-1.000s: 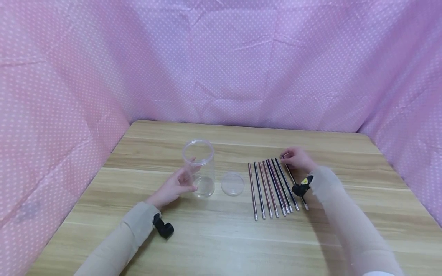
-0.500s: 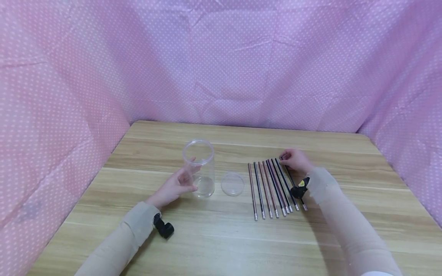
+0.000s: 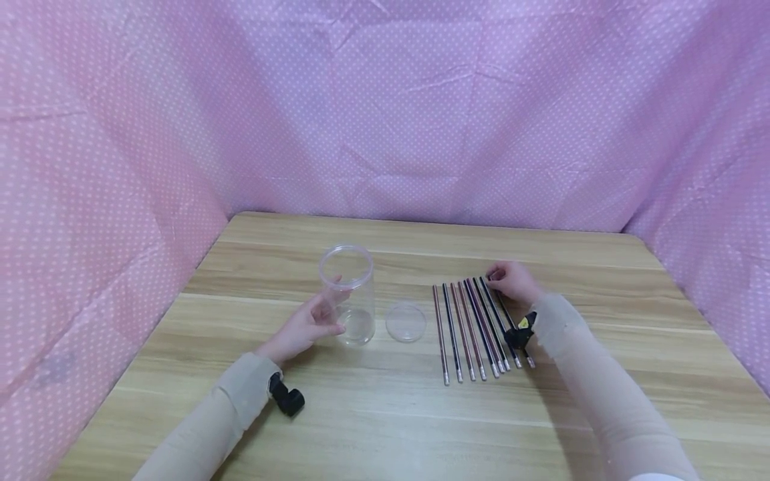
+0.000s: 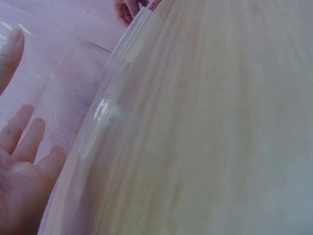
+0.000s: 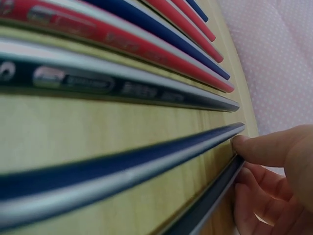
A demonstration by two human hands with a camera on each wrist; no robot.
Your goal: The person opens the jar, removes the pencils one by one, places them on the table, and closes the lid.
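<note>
My left hand grips a tall clear plastic jar low on its side, thumb in front and fingers behind it. The jar stands upright and open-topped, with nothing inside. In the left wrist view the spread fingers show beside its clear wall. To the right, my right hand pinches the far end of a dark pencil lying outermost in a row. Right beside it the thumb comes close to the tip of a blue pencil. Several red and dark pencils lie side by side, eraser ends toward me.
A clear round lid lies flat between the jar and the pencils. All of it rests on a wood-grain table. Pink dotted cloth hangs behind the table and along both sides.
My right hand has shifted slightly left and toward me, bringing the outermost pencil closer to the row. The left hand and jar stay where they were.
</note>
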